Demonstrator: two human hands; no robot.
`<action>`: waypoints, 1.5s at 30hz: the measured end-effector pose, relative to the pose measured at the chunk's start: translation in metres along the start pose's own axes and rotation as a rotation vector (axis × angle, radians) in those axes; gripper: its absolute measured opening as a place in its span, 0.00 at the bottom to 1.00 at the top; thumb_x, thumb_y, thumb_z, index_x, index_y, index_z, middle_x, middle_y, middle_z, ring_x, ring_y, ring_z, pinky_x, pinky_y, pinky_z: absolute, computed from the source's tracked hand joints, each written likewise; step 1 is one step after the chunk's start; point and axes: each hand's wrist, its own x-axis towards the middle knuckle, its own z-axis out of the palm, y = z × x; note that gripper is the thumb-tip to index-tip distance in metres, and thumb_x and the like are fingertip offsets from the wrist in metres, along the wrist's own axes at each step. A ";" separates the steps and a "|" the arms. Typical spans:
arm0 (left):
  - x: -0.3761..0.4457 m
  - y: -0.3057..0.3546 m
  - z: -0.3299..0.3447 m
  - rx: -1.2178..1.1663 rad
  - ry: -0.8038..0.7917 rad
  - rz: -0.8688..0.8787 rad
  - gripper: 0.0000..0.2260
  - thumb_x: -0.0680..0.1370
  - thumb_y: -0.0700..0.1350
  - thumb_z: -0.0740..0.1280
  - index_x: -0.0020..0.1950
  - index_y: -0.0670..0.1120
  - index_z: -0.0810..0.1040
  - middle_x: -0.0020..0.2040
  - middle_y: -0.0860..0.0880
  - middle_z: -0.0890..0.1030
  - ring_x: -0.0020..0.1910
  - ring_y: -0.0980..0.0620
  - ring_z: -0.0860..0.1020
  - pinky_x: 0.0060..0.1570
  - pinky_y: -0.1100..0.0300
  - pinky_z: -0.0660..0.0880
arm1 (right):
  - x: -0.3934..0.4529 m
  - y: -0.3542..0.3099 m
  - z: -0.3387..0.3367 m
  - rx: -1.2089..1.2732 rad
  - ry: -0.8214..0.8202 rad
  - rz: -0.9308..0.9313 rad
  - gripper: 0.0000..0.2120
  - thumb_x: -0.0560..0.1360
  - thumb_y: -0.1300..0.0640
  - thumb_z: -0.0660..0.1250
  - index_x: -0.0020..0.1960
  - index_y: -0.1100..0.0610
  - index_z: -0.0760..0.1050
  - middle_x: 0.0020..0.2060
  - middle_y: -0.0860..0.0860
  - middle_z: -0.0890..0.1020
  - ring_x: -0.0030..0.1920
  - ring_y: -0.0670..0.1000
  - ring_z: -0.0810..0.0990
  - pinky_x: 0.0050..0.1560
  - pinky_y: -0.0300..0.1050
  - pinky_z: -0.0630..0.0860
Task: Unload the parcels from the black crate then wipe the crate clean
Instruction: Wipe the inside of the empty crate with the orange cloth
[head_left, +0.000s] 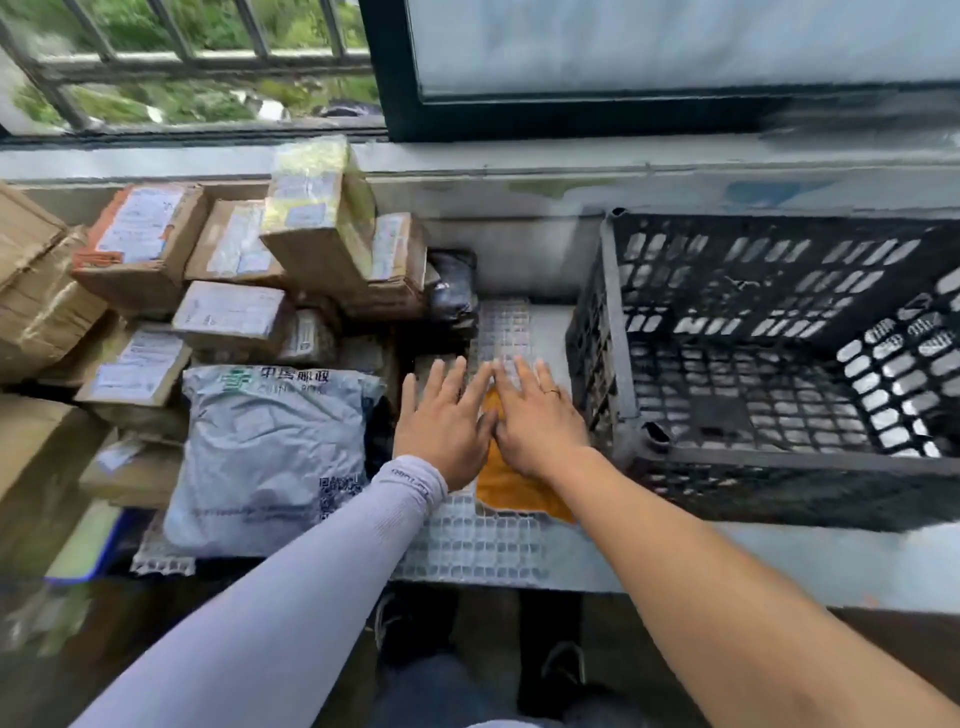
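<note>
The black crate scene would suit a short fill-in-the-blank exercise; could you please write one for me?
1. The black crate holds ____ parcels.
2. Both hands, the left hand and the right hand, lie on the ____ cloth.
3. The grey mailer bag lies to the ____ of the cloth.

Missing words: no; orange; left

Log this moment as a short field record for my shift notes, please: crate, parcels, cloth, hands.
crate: black crate at right, no parcels visible inside
parcels: cardboard boxes and a grey mail bag piled to the left
cloth: orange cloth on a white grid mat, beside the crate
left hand: fingers straight, over the mat
right hand: fingers straight, resting on the cloth
wiping: not yet started
</note>
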 end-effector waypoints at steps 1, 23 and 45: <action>-0.005 0.002 0.011 0.017 -0.025 -0.021 0.28 0.86 0.60 0.49 0.85 0.56 0.47 0.85 0.49 0.49 0.84 0.44 0.46 0.79 0.38 0.42 | -0.003 0.005 0.009 0.013 -0.018 -0.008 0.34 0.84 0.46 0.54 0.84 0.48 0.41 0.84 0.53 0.43 0.83 0.60 0.42 0.81 0.61 0.51; 0.003 -0.013 0.134 0.137 -0.463 0.234 0.45 0.80 0.62 0.60 0.83 0.46 0.33 0.84 0.47 0.36 0.83 0.48 0.37 0.80 0.43 0.36 | -0.002 0.039 0.120 -0.066 -0.421 0.026 0.47 0.81 0.37 0.59 0.81 0.51 0.28 0.77 0.56 0.24 0.79 0.63 0.29 0.80 0.64 0.39; -0.004 -0.009 0.106 0.003 -0.260 0.072 0.33 0.84 0.46 0.61 0.85 0.49 0.46 0.85 0.49 0.52 0.84 0.46 0.51 0.81 0.43 0.48 | -0.016 0.007 0.071 -0.009 -0.196 0.051 0.33 0.81 0.70 0.56 0.83 0.60 0.51 0.84 0.53 0.49 0.81 0.57 0.58 0.74 0.54 0.66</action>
